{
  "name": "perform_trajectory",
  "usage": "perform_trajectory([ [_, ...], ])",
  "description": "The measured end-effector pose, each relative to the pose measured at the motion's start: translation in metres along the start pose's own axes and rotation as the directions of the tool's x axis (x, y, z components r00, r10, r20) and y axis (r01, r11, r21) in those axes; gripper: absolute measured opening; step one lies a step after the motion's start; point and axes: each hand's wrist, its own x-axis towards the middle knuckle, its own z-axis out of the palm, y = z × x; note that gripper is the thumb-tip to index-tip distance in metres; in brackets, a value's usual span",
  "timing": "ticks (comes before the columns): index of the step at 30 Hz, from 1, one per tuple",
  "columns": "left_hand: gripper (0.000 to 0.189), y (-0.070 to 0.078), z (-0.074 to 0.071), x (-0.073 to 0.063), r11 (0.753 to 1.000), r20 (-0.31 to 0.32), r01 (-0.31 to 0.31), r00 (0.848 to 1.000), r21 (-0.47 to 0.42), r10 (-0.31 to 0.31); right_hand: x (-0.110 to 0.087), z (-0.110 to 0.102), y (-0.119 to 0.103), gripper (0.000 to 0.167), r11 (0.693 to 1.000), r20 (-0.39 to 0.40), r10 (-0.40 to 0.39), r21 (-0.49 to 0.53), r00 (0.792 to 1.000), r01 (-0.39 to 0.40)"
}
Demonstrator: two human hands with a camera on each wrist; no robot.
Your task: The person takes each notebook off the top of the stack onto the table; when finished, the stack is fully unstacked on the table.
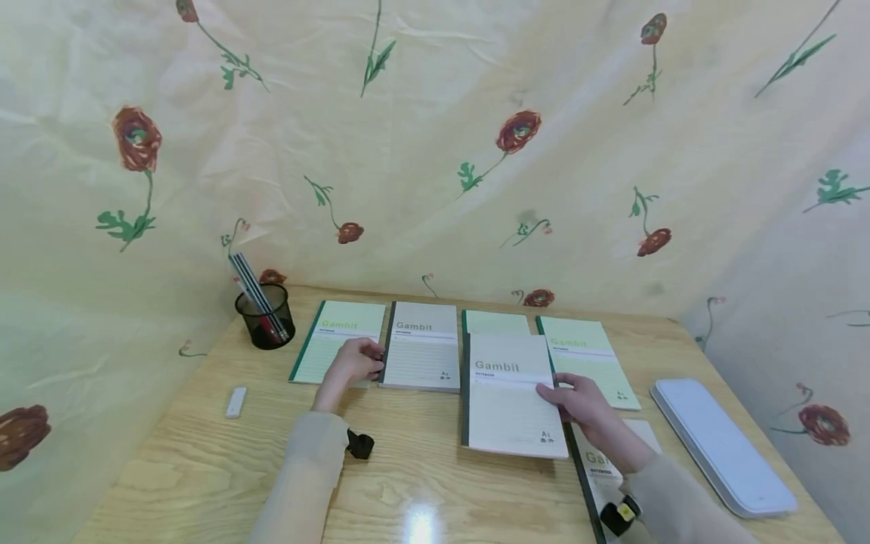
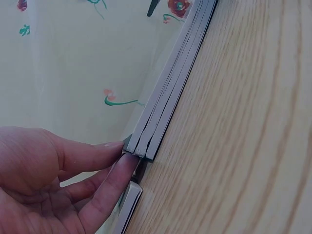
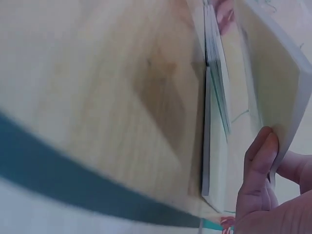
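Observation:
My right hand (image 1: 590, 406) grips a pale notebook (image 1: 511, 412) with a dark grey spine by its right edge, thumb on the cover and fingers beneath. In the right wrist view this notebook (image 3: 280, 73) is raised above the table. My left hand (image 1: 352, 363) is at the left edge of a stack of grey-spined notebooks (image 1: 423, 359). The left wrist view shows its thumb and a finger (image 2: 114, 183) pinching the spine corner of the top notebook in that stack (image 2: 163, 97). Part of a green-spined notebook (image 1: 496, 323) is hidden behind the held one.
Green-spined notebooks (image 1: 337, 344) lie left of the grey stack, and more (image 1: 587, 355) lie at the right. Another grey-spined notebook (image 1: 601, 472) is under my right forearm. Around them are a pen holder (image 1: 270, 332), a small white object (image 1: 236, 403) and a white case (image 1: 723, 446).

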Motion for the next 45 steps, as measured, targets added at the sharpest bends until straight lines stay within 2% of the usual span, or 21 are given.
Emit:
perform_trajectory([
  [7,0.027,0.0,0.001,0.0,1.0,-0.003,0.002,1.0,0.002,-0.002,-0.027,-0.007,0.013,0.065,0.999,0.026,0.053,0.01,0.998,-0.053],
  [11,0.027,0.0,0.001,0.0,1.0,-0.007,0.001,1.0,0.002,-0.001,-0.04,-0.009,0.02,0.064,0.998,0.028,0.058,0.019,0.998,-0.058],
  [21,0.026,-0.001,0.001,0.001,1.0,-0.006,0.001,1.0,-0.007,-0.001,-0.065,-0.007,0.039,0.06,0.995,0.038,0.102,0.015,0.994,-0.103],
  [28,0.026,-0.002,0.001,0.001,1.0,-0.002,-0.001,1.0,-0.006,0.001,-0.07,-0.002,0.045,0.062,0.989,0.011,0.144,-0.014,0.99,-0.144],
  [34,0.026,-0.002,0.001,0.001,1.0,0.001,0.0,1.0,-0.015,0.0,-0.075,0.007,0.049,0.053,0.983,-0.019,0.186,-0.003,0.982,-0.186],
  [41,0.026,-0.002,0.0,0.003,1.0,-0.003,0.002,1.0,-0.012,-0.002,-0.078,0.015,0.05,0.052,0.987,-0.029,0.16,-0.011,0.987,-0.16],
  [45,0.026,-0.002,0.0,0.003,1.0,-0.006,0.005,1.0,-0.019,-0.006,-0.078,0.016,0.052,0.052,0.991,-0.037,0.113,-0.07,0.993,-0.116],
])
